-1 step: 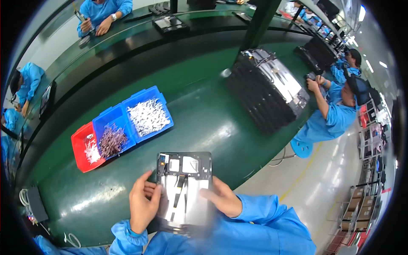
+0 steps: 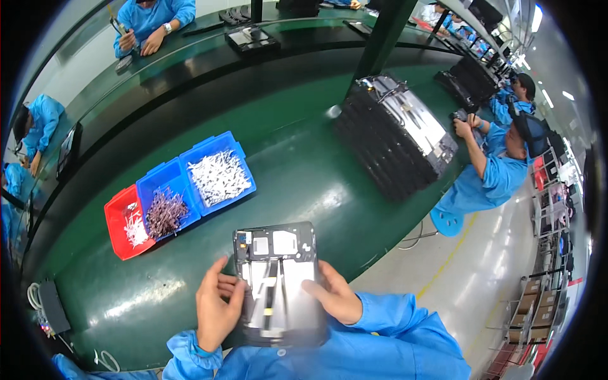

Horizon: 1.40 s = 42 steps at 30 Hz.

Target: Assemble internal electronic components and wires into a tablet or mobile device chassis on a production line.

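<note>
An open-backed tablet (image 2: 292,278), with silvery battery panels, dark strips and a black frame, lies near the front of my body. Layered dark edges show beneath its lower end, so it may top a small stack. My right hand (image 2: 339,296) grips its right edge, thumb across the top face, other fingers partly hidden. My left hand (image 2: 216,307) is beside the left edge, thumb tip against or very close to it, fingers loosely bent and apart. Left of it stand a red bin (image 2: 120,235) of pale small parts and blue bins (image 2: 147,182) holding brownish and white small parts.
A tall stack of similar open tablets (image 2: 405,136) stands on the green table (image 2: 285,171) by a dark green post (image 2: 380,57). A co-worker in blue (image 2: 487,171) sits at the right. A grey box with cables (image 2: 54,307) is at the left edge.
The tablet has tilted or shifted slightly between my hands, its upper edge a little higher. Both hands keep nearly the same places. The whole view has shifted slightly.
</note>
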Tool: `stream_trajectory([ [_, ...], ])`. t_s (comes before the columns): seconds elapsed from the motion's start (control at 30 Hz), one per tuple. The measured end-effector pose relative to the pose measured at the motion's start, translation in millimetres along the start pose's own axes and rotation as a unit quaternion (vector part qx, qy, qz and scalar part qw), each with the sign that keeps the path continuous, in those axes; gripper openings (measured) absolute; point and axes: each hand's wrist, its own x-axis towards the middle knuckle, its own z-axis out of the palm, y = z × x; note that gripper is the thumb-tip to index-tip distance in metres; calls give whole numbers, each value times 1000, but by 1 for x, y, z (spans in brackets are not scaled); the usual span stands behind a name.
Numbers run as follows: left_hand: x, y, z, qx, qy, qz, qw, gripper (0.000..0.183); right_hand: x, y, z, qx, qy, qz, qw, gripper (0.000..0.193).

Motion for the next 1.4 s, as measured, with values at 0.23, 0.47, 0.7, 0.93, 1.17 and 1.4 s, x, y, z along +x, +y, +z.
stream_trajectory([
  [0.23, -2, 8, 17, -214, -117, 46, 969, 68, -14, -141, -62, -190, 1, -132, 973, 64],
  [0.47, 13, -26, 3, -174, -139, -25, 975, 29, 37, -339, -176, -309, 42, -213, 926, 60],
  [0.7, 15, -37, 2, -223, -144, -40, 963, 26, 113, -384, -261, -263, 99, -139, 949, 64],
  [0.93, 11, -37, 0, -224, -134, -41, 965, 25, 153, -379, -303, -243, 43, -85, 965, 68],
  [1.17, 15, -32, 3, -214, -144, -37, 965, 24, 134, -380, -272, -227, -8, -51, 973, 42],
  [1.4, 14, -32, 8, -226, -128, -41, 965, 22, 149, -376, -284, -291, 68, -97, 949, 43],
])
